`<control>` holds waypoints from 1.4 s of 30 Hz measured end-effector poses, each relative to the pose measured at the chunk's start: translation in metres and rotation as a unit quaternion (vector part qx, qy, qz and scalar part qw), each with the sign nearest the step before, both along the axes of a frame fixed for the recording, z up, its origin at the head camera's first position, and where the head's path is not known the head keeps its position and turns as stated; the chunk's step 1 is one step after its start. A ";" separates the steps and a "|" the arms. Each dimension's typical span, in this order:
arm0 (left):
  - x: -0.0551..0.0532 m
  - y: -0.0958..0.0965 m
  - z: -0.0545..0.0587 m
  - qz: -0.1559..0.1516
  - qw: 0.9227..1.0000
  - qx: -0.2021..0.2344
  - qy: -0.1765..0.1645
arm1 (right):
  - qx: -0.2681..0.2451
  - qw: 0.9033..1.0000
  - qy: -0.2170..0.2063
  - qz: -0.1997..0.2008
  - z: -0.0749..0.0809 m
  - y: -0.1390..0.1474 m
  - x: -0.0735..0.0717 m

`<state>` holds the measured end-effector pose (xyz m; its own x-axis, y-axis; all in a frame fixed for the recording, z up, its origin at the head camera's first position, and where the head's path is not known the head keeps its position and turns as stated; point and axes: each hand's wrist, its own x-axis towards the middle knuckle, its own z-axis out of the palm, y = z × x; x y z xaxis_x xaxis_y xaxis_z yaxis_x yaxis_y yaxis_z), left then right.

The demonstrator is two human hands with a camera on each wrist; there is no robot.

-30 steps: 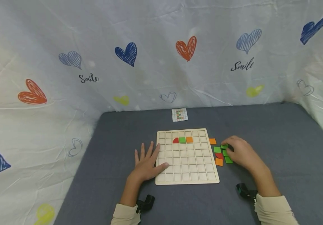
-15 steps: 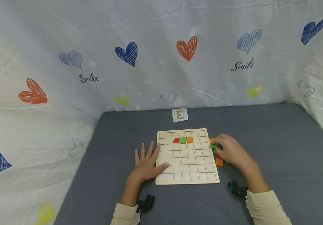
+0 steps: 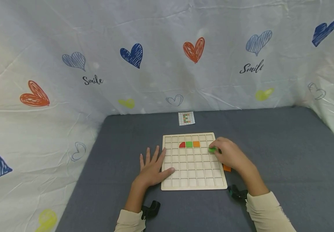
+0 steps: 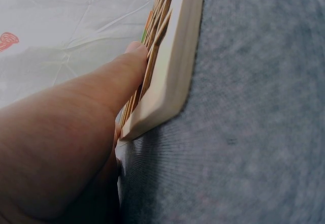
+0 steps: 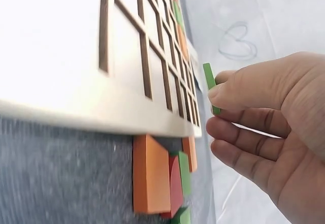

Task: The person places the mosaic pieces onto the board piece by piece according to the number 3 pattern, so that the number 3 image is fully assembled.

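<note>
A wooden grid board [image 3: 191, 170] lies on the table, with a red quarter-round tile [image 3: 182, 145], a green square tile [image 3: 189, 144] and an orange square tile [image 3: 196, 144] side by side in one upper row. My left hand [image 3: 150, 172] rests flat along the board's left edge, fingers spread and thumb on the grid. Over the board's right side, my right hand [image 3: 229, 153] pinches another green tile [image 5: 211, 88] between thumb and index finger. In the right wrist view that tile stands on edge, raised from the board.
Loose tiles lie beside the board's right edge: an orange tile [image 5: 150, 176], a red tile [image 5: 175, 186] and green ones, mostly hidden behind my right hand in the head view. A small pattern card [image 3: 186, 118] lies beyond the board. A printed curtain [image 3: 155, 80] hangs behind the table.
My right hand has picked up a green tile from the loose pieces and carried it left over the board's right side. The left hand has stayed in place.
</note>
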<state>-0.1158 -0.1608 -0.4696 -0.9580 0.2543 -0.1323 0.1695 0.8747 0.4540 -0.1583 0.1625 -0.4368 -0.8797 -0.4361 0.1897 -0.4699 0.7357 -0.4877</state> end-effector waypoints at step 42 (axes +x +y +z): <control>0.000 -0.001 -0.003 -0.005 1.000 0.010 0.009 | -0.018 0.998 -0.013 0.063 -0.004 -0.068 -0.013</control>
<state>-0.1158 -0.1614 -0.4728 -0.9575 0.2664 -0.1102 0.1864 0.8638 0.4680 -0.1716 0.0941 -0.4404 -0.8234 -0.5365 0.1848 -0.5438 0.6531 -0.5270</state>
